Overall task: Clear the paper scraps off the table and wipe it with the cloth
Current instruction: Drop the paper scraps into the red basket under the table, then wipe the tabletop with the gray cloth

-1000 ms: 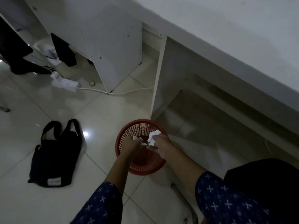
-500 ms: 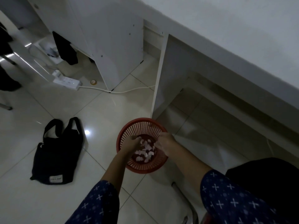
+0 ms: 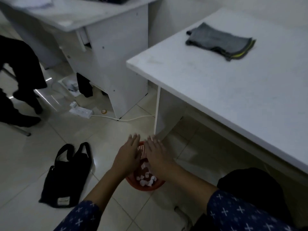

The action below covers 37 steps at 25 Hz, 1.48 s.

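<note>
A red mesh basket (image 3: 145, 186) stands on the floor beside the white table (image 3: 233, 90). Several white paper scraps (image 3: 146, 178) lie inside it. My left hand (image 3: 128, 154) and my right hand (image 3: 157, 155) hover side by side above the basket, palms down, fingers straight, holding nothing. A folded grey cloth (image 3: 220, 41) with a yellow-green edge lies on the far part of the table top.
A black tote bag (image 3: 65, 175) lies on the tiled floor to the left. A white power strip (image 3: 80, 111) and its cable run past a second white desk (image 3: 100, 39). A person's dark legs (image 3: 20, 80) stand at far left. A dark seat (image 3: 250, 194) is at right.
Both hands let the scraps fall into the basket and then spread flat above it. My view has lifted, bringing the table top and the cloth into sight.
</note>
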Tool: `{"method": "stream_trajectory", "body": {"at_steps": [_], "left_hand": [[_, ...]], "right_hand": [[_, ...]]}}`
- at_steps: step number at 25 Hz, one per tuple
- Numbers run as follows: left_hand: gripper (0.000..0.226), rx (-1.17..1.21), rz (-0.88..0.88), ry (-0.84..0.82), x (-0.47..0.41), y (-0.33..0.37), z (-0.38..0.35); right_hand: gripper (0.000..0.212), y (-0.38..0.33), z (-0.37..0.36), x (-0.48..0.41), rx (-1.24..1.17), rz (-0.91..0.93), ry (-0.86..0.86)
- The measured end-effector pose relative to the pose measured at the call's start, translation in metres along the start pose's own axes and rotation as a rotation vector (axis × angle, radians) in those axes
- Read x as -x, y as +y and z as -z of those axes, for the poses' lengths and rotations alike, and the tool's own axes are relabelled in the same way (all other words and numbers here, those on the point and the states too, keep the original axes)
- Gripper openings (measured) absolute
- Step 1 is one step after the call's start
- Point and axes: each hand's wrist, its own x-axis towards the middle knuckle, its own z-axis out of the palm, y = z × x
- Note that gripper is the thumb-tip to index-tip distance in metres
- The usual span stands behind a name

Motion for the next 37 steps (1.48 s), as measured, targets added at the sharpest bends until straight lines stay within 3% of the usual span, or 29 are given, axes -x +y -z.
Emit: {"method": "stream_trajectory", "body": {"at_steps": [7,9,12,20,23,27,30,32,35,37], "left_hand": [[0.062,-0.086,-0.202,0.348,0.014,0.05,0.116],[0.067,-0.09,-0.255,0.436,0.002,0.076,0.142],[0.07,-0.082,-0.335,0.494,-0.018,0.112,0.163],[0.064,-0.229,-0.3,0.182,-0.086,0.15,0.174],[0.082,-0.355,-0.303,0.066,-0.1,0.148,0.181],[0.113,-0.364,-0.339,0.091,-0.105,0.143,0.181],[0.112,-0.328,-0.337,0.107,-0.105,0.144,0.178],[0.103,-0.318,-0.33,0.093,-0.107,0.145,0.179],[0.076,-0.339,-0.333,0.016,-0.111,0.146,0.185],[0.082,-0.358,-0.382,-0.025,-0.118,0.143,0.187]], "right_hand": [[0.069,-0.031,0.146,0.04,0.301,0.13,0.548],[0.067,-0.021,0.184,0.037,0.299,0.045,0.59],[0.063,0.009,0.233,0.024,0.214,-0.13,0.499],[0.062,0.097,0.248,-0.026,-0.027,-0.306,0.324],[0.059,0.122,0.254,-0.047,-0.127,-0.368,0.403],[0.048,0.158,0.284,-0.067,0.337,-0.362,0.543],[0.052,0.189,0.297,-0.073,0.269,-0.394,0.356],[0.039,0.197,0.301,-0.072,0.206,-0.327,0.279],[0.017,0.188,0.314,-0.06,0.095,-0.159,0.301],[0.02,0.168,0.327,-0.048,0.029,-0.173,0.383]]}}
